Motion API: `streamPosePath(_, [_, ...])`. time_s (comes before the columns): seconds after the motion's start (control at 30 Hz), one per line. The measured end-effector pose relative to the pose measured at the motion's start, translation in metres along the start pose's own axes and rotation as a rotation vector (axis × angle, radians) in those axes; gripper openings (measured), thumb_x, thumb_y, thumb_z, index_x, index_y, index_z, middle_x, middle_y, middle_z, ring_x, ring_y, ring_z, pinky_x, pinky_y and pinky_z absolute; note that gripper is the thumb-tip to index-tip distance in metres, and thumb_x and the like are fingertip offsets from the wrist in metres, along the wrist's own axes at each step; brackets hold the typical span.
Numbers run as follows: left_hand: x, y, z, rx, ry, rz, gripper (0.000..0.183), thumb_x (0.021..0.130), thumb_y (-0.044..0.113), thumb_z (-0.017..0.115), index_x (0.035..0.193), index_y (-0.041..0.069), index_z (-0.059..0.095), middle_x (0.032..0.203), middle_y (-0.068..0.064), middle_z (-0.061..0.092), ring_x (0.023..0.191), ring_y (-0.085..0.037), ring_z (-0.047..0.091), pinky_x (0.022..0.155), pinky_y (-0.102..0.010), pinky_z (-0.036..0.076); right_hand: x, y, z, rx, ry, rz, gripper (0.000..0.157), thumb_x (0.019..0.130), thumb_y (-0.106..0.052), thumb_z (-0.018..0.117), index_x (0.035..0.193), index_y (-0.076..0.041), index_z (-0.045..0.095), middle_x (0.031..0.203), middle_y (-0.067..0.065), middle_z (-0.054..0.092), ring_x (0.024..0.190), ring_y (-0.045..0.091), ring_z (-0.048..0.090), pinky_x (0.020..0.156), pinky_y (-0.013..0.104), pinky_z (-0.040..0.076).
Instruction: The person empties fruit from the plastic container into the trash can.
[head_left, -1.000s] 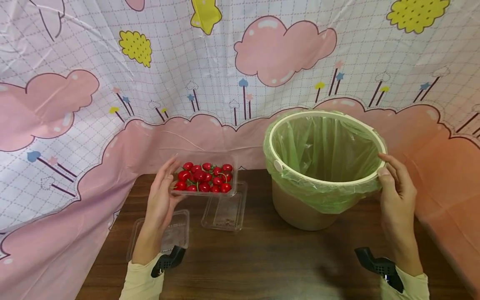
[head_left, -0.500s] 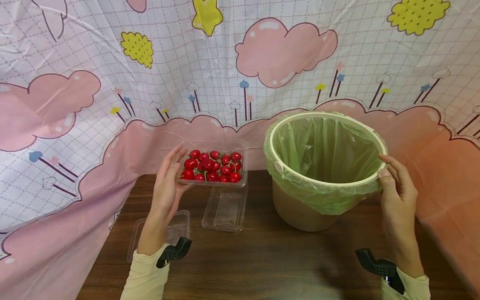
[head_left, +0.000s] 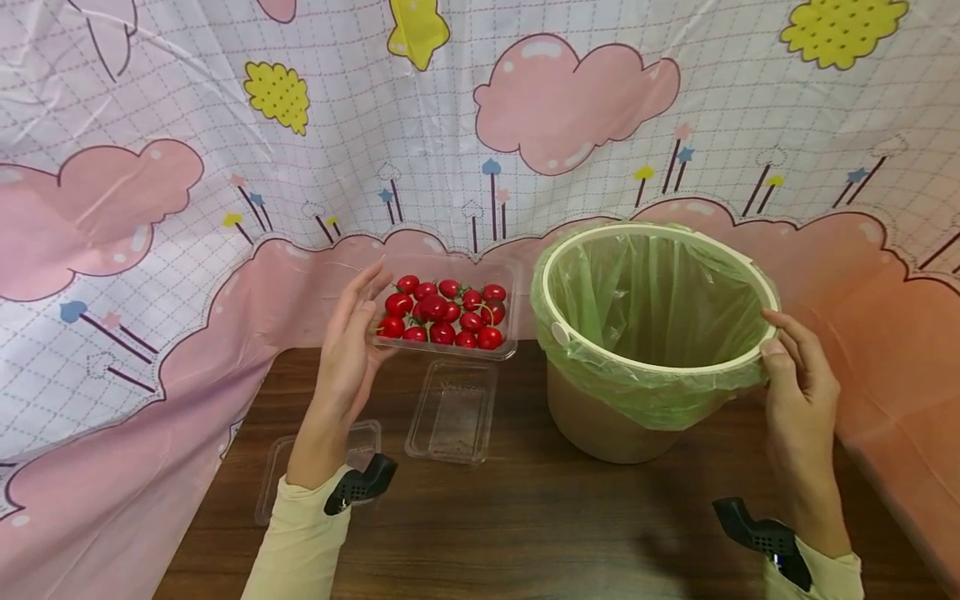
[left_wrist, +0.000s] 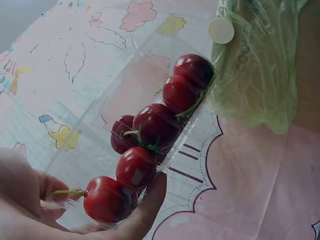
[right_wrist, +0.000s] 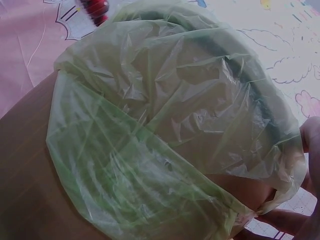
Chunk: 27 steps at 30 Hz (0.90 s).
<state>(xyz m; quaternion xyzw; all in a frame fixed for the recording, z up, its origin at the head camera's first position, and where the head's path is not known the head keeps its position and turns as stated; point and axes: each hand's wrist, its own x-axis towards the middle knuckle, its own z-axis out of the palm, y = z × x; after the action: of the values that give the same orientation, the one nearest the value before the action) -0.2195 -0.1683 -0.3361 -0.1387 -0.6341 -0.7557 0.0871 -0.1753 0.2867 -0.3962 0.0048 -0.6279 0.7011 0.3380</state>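
My left hand (head_left: 348, 350) grips the left end of a clear plastic box (head_left: 508, 346), which is raised above the table. Inside lie several cherry tomatoes (head_left: 433, 308), red and glossy, some with green stems. The left wrist view shows the thumb under the box (left_wrist: 75, 125), beneath the cherry tomatoes (left_wrist: 137, 167). On the right, my right hand (head_left: 802, 387) pinches the rim of a trash bin (head_left: 615, 421) lined with a green plastic bag (head_left: 652, 400). The bin is slightly tilted. In the right wrist view the bag (right_wrist: 115, 155) covers much of the bin's side.
An empty clear box (head_left: 453, 412) lies on the brown wooden table (head_left: 540, 525), left of the bin. Another clear box (head_left: 273, 483) sits partly behind my left forearm. A patterned cloth (head_left: 420, 142) hangs behind the table and along its sides.
My left hand has moved up and to the right with the box of cherry tomatoes, closer to the bin. My right hand and the bin have stayed about where they were.
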Motion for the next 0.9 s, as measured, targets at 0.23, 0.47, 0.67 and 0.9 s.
streamPosePath(0.23, [0.011,0.011,0.013,-0.011,-0.009,0.025,0.047,0.111,0.012,0.033,0.156,0.021,0.042,0.155,-0.001,0.042,0.141,-0.027,0.031,0.088,-0.056,0.046,0.001,0.001,0.000,0.027,0.003,-0.016,0.033,0.103,-0.006,0.057,0.134,0.003,0.064,0.127,0.019,0.066,0.097,0.020,0.059,0.081,0.021,0.047])
streamPosePath(0.47, [0.021,0.015,0.030,-0.034,-0.030,0.048,0.047,0.111,0.010,0.032,0.156,0.018,0.041,0.154,-0.001,0.043,0.136,-0.030,0.043,0.087,-0.052,0.052,0.002,0.001,-0.001,0.012,0.010,-0.008,0.033,0.103,-0.006,0.057,0.134,0.002,0.064,0.123,0.019,0.067,0.091,0.017,0.058,0.075,0.019,0.047])
streamPosePath(0.67, [0.027,0.017,0.040,-0.013,-0.043,0.072,0.047,0.111,0.010,0.031,0.157,0.015,0.040,0.155,-0.005,0.042,0.136,-0.030,0.043,0.083,-0.045,0.054,0.002,0.002,-0.002,0.007,0.006,0.005,0.033,0.103,-0.008,0.057,0.135,0.001,0.065,0.125,0.019,0.066,0.091,0.017,0.057,0.073,0.018,0.047])
streamPosePath(0.9, [0.033,0.020,0.048,0.045,-0.051,0.102,0.046,0.110,0.012,0.034,0.156,0.018,0.042,0.155,-0.004,0.042,0.141,-0.027,0.038,0.082,-0.044,0.055,0.000,0.001,-0.001,0.005,0.002,-0.002,0.033,0.103,-0.006,0.057,0.134,0.001,0.064,0.122,0.019,0.066,0.089,0.016,0.057,0.071,0.018,0.046])
